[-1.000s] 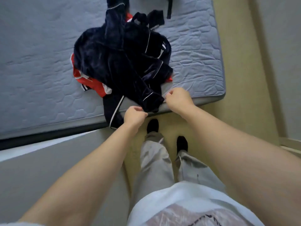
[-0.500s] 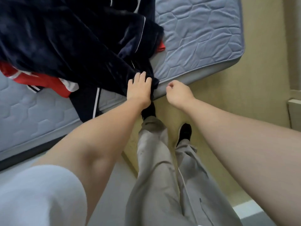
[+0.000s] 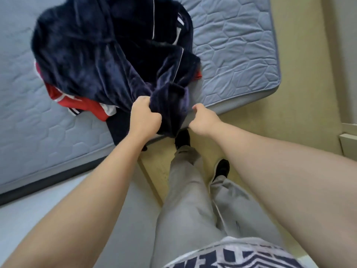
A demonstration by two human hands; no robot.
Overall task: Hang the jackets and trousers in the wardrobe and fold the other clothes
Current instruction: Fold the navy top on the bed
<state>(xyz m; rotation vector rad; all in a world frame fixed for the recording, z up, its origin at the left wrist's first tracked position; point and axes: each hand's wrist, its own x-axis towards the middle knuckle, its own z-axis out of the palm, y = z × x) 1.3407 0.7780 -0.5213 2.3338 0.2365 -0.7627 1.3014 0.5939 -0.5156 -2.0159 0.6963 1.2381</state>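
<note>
Your L hand (image 3: 145,116) grips the navy garment (image 3: 108,60) at the mattress (image 3: 241,55) edge. R hand (image 3: 203,120) is curled just beside it; can't tell if it pinches cloth.

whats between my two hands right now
A bunched fold of the navy velvet garment, gripped by the left hand, with the right hand beside it; head view.

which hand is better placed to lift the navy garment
Left: the left hand grips the navy garment at its near edge; the right hand is beside it, with no clear hold.
</note>
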